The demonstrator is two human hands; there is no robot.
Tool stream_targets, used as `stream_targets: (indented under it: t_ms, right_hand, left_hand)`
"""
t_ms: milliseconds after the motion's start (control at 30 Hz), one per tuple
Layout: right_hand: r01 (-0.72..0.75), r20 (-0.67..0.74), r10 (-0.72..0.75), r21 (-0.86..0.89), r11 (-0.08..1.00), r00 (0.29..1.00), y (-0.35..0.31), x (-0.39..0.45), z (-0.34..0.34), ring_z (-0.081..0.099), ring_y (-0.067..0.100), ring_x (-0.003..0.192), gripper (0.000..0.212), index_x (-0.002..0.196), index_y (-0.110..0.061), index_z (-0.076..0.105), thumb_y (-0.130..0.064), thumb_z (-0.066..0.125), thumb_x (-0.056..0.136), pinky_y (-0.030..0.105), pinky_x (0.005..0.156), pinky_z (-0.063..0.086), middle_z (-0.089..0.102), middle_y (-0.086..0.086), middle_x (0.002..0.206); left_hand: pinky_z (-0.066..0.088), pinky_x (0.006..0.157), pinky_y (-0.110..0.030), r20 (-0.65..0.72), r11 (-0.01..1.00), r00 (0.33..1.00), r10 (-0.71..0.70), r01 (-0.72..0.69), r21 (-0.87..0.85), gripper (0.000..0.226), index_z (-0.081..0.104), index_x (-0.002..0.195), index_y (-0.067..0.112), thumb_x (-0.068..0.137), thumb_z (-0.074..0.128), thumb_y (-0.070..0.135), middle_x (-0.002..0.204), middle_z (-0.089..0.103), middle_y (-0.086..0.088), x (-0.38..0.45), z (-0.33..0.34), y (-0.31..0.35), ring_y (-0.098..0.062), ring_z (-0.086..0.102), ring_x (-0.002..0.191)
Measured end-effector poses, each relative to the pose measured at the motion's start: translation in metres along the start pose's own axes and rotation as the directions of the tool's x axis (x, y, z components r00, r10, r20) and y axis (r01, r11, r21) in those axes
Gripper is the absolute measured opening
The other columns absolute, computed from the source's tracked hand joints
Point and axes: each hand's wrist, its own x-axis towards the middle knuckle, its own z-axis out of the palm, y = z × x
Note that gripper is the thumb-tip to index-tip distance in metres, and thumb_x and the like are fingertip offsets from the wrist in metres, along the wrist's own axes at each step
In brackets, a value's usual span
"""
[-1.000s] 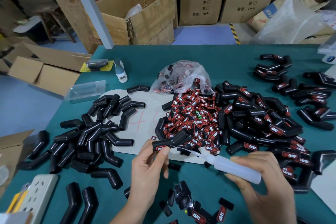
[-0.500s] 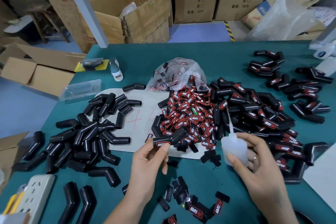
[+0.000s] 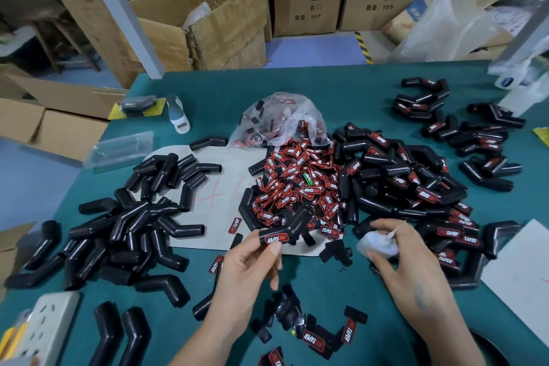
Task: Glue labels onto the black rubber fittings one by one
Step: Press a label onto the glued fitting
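Note:
My left hand (image 3: 248, 264) pinches a bent black rubber fitting (image 3: 292, 224) with a red-and-black label on its near end, held just above the table. My right hand (image 3: 407, 264) grips a small translucent glue bottle (image 3: 375, 244), blurred, low over the table to the right of the fitting. A heap of loose red labels (image 3: 297, 187) lies behind the fitting. Bare black fittings (image 3: 142, 226) are piled to the left. Labelled fittings (image 3: 416, 184) are piled to the right.
A clear bag of labels (image 3: 282, 119) sits behind the heap. A power strip (image 3: 47, 327) lies at the near left corner. Loose labels (image 3: 312, 336) are scattered near my wrists. White sheet (image 3: 520, 279) at the right edge. Cardboard boxes (image 3: 208, 24) stand beyond the green table (image 3: 341, 92).
My right hand has lowered the glue bottle from pointing upright to down near the table, nearer the fitting. My left hand keeps holding the fitting, with its label turned towards me.

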Motion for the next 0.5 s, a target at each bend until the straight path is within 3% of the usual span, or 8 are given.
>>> stream_targets:
  t_ms: [67,133,200,233,300,400,467,500]
  right_hand:
    - [-0.008,-0.078,0.013,0.066,0.998,0.997,0.0,0.0,0.003,0.062,0.003,0.111,0.047,0.126,-0.052,0.046,-0.035,0.075,0.093,0.036,0.088,0.05,0.055,-0.031,0.125]
    - [0.096,-0.345,-0.029,0.179,0.979,0.938,-0.003,-0.004,0.004,0.061,0.004,0.115,0.047,0.135,-0.039,0.052,-0.039,0.074,0.094,0.035,0.094,0.051,0.059,-0.022,0.126]
    - [0.363,-0.642,-0.253,0.041,0.931,0.723,-0.011,-0.011,0.006,0.061,0.006,0.111,0.023,0.121,-0.013,0.063,-0.029,0.063,0.104,0.029,0.093,0.049,0.062,0.001,0.112]
    - [0.455,-0.701,-0.367,-0.068,0.888,0.611,-0.014,-0.016,0.011,0.059,0.001,0.109,0.02,0.108,-0.005,0.065,-0.025,0.059,0.106,0.025,0.092,0.046,0.061,0.005,0.101]
    - [0.634,-0.624,-0.575,-0.16,0.757,0.529,-0.02,-0.023,0.031,0.058,-0.001,0.101,0.016,0.101,-0.008,0.068,-0.021,0.06,0.105,0.023,0.089,0.045,0.063,0.0,0.095]
    - [0.671,-0.411,-0.604,0.024,0.741,0.683,-0.034,-0.024,0.062,0.062,0.006,0.091,0.012,0.11,-0.027,0.073,-0.026,0.064,0.103,0.02,0.08,0.051,0.065,-0.007,0.102]
    - [0.442,-0.319,-0.337,0.36,0.822,0.886,-0.043,-0.027,0.074,0.066,0.012,0.092,0.023,0.118,-0.041,0.066,-0.033,0.067,0.097,0.027,0.078,0.055,0.061,-0.008,0.115]
    - [0.307,-0.237,-0.21,0.523,0.795,0.949,-0.044,-0.029,0.077,0.067,0.016,0.091,0.033,0.124,-0.046,0.061,-0.038,0.069,0.093,0.033,0.077,0.056,0.06,-0.002,0.117]
  left_hand:
    - [0.048,0.055,-0.025,0.003,1.0,1.0,-0.007,0.007,0.004,0.038,0.08,0.103,0.012,0.088,0.077,0.047,0.081,0.057,-0.005,0.0,0.001,0.0,-0.014,0.054,0.07]
    - [0.048,0.056,-0.024,0.006,1.0,1.0,-0.008,0.008,0.006,0.046,0.079,0.103,0.012,0.087,0.079,0.054,0.081,0.057,-0.005,0.0,0.002,0.0,-0.014,0.054,0.07]
    - [0.048,0.056,-0.024,0.005,1.0,1.0,0.001,-0.001,0.013,0.051,0.079,0.102,0.011,0.086,0.079,0.059,0.08,0.057,-0.006,-0.001,0.001,0.0,-0.015,0.053,0.067]
    - [0.048,0.056,-0.024,0.005,1.0,1.0,0.004,-0.004,0.016,0.049,0.079,0.103,0.012,0.087,0.078,0.059,0.08,0.057,-0.007,-0.001,0.001,0.0,-0.016,0.053,0.065]
    - [0.047,0.055,-0.025,0.008,1.0,1.0,0.013,-0.013,0.009,0.041,0.08,0.107,0.014,0.09,0.075,0.051,0.079,0.056,-0.006,0.0,0.003,0.001,-0.016,0.052,0.064]
    - [0.047,0.052,-0.025,0.005,0.999,0.999,0.044,-0.044,0.019,0.032,0.082,0.11,0.016,0.089,0.075,0.041,0.082,0.062,0.0,-0.001,0.005,0.002,-0.012,0.053,0.065]
    - [0.047,0.05,-0.025,0.005,0.996,0.997,0.074,-0.074,0.048,0.029,0.083,0.11,0.018,0.088,0.076,0.037,0.094,0.069,0.002,-0.002,0.006,0.002,-0.011,0.055,0.064]
    - [0.047,0.05,-0.026,0.008,0.994,0.996,0.09,-0.09,0.064,0.029,0.083,0.109,0.018,0.087,0.077,0.036,0.1,0.069,0.0,-0.004,0.007,0.002,-0.011,0.055,0.064]
